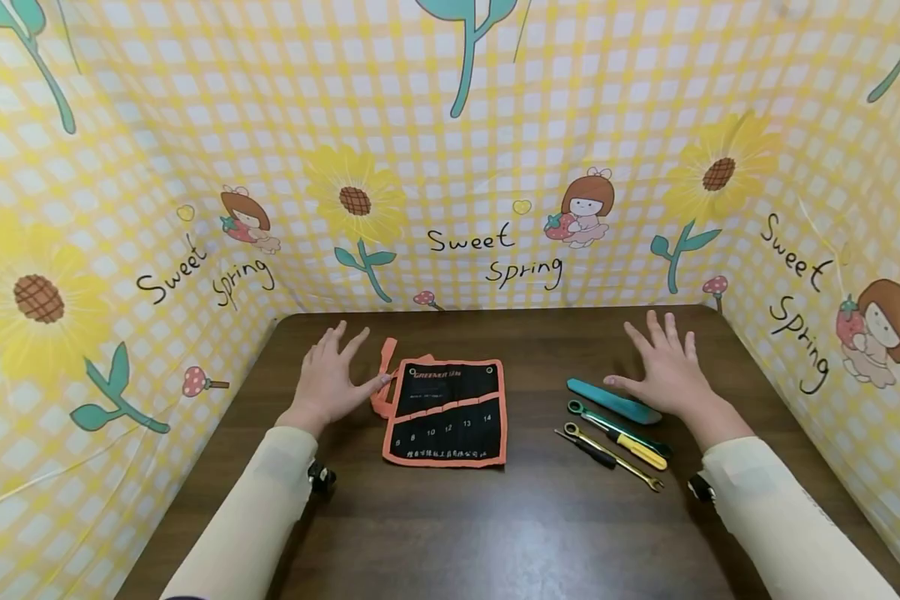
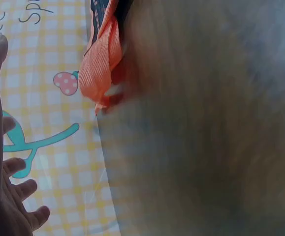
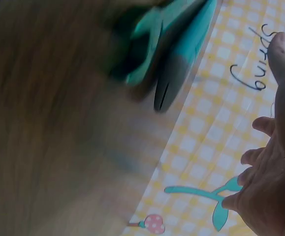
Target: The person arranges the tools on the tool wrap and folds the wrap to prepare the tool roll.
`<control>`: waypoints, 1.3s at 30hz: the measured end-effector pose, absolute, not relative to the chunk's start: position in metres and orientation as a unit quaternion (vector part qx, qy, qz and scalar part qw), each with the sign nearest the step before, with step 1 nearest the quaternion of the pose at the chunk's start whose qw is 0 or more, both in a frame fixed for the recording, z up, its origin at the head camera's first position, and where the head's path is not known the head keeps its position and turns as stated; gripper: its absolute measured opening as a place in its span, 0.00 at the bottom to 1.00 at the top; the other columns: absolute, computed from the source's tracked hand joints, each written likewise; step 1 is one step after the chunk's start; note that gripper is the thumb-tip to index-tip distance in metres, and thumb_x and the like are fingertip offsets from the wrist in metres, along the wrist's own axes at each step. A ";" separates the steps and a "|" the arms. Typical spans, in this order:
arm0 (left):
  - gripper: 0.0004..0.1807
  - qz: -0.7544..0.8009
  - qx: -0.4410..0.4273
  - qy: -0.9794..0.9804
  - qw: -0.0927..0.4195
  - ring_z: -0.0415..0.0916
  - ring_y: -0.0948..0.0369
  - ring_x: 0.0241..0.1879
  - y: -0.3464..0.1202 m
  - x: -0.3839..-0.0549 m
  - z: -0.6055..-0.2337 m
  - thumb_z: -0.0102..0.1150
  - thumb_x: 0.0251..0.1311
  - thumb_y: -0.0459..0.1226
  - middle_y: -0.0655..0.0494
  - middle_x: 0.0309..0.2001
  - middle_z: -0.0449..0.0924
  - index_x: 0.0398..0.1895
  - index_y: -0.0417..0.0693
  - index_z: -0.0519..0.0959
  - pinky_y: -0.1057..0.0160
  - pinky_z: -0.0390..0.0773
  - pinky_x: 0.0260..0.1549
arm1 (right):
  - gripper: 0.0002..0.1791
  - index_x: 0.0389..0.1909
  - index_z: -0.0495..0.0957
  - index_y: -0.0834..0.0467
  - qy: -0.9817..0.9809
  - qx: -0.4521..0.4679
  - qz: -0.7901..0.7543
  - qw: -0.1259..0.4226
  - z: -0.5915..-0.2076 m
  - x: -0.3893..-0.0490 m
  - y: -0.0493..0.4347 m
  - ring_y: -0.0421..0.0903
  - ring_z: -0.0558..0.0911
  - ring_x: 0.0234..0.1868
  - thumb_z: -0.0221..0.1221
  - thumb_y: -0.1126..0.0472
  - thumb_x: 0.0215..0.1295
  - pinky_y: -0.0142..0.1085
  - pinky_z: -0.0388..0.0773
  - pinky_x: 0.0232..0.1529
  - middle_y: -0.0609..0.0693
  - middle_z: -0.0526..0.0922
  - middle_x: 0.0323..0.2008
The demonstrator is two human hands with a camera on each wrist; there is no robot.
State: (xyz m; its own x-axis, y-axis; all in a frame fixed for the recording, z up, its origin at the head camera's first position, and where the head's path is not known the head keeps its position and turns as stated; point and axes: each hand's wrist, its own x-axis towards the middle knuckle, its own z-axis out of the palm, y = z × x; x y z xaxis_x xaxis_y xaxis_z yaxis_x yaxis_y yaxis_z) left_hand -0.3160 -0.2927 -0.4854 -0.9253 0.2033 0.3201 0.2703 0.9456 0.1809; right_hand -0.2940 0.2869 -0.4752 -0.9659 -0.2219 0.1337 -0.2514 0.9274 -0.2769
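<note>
My left hand (image 1: 328, 382) is held with fingers spread, left of a black tool pouch (image 1: 450, 429) with orange edging and printed numbers. In the head view its thumb overlaps the pouch's orange strap (image 1: 387, 358); in the left wrist view the hand (image 2: 7, 191) is apart from the strap (image 2: 100, 66). My right hand (image 1: 675, 375) is also spread, holding nothing, beside a row of tools. These are a long teal tool (image 1: 613, 402), a green ring-ended wrench (image 1: 595, 415), a yellow-handled tool (image 1: 641, 451), a thin black-handled tool (image 1: 594, 451) and a gold combination wrench (image 1: 630, 469).
The dark wooden table (image 1: 450, 533) carries the pouch near its middle and the tools to the right. A yellow checked cloth (image 1: 450, 183) with printed flowers stands as walls behind and on both sides. Both wrist views are partly blurred.
</note>
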 end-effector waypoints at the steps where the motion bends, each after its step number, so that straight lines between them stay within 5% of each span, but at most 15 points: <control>1: 0.56 -0.117 -0.123 -0.974 0.148 0.46 0.37 0.80 -0.292 -0.314 -0.487 0.54 0.56 0.78 0.40 0.83 0.46 0.84 0.64 0.58 0.26 0.52 0.68 | 0.62 0.85 0.47 0.57 -0.980 0.125 0.151 0.045 -0.475 -0.294 0.285 0.66 0.22 0.79 0.61 0.24 0.63 0.72 0.22 0.70 0.66 0.29 0.82; 19: 0.39 -0.166 -0.144 -0.967 0.129 0.65 0.37 0.69 -0.264 -0.273 -0.503 0.66 0.64 0.63 0.41 0.74 0.66 0.71 0.51 0.76 0.28 0.64 0.62 | 0.52 0.81 0.59 0.60 -0.966 0.189 0.175 0.029 -0.485 -0.284 0.221 0.69 0.52 0.79 0.68 0.37 0.67 0.70 0.40 0.73 0.66 0.53 0.81; 26: 0.31 -0.173 -0.147 -0.967 0.118 0.72 0.41 0.63 -0.250 -0.250 -0.505 0.71 0.64 0.56 0.45 0.64 0.75 0.66 0.51 0.82 0.33 0.69 0.59 | 0.45 0.79 0.63 0.61 -0.957 0.223 0.183 0.000 -0.484 -0.278 0.194 0.70 0.65 0.73 0.67 0.42 0.70 0.69 0.58 0.70 0.66 0.65 0.75; 32: 0.21 -0.196 -0.145 -0.965 0.092 0.79 0.51 0.50 -0.237 -0.230 -0.504 0.71 0.64 0.53 0.54 0.51 0.81 0.56 0.55 0.86 0.42 0.76 0.55 | 0.40 0.75 0.70 0.62 -0.950 0.243 0.194 -0.020 -0.482 -0.279 0.169 0.63 0.73 0.68 0.69 0.45 0.69 0.65 0.69 0.64 0.62 0.72 0.68; 39: 0.15 -0.196 -0.155 -0.965 0.081 0.72 0.61 0.36 -0.226 -0.211 -0.506 0.73 0.63 0.51 0.61 0.43 0.80 0.49 0.57 0.87 0.54 0.77 0.39 | 0.37 0.73 0.72 0.61 -0.947 0.254 0.192 -0.053 -0.484 -0.281 0.145 0.58 0.76 0.64 0.69 0.46 0.70 0.58 0.72 0.63 0.58 0.74 0.64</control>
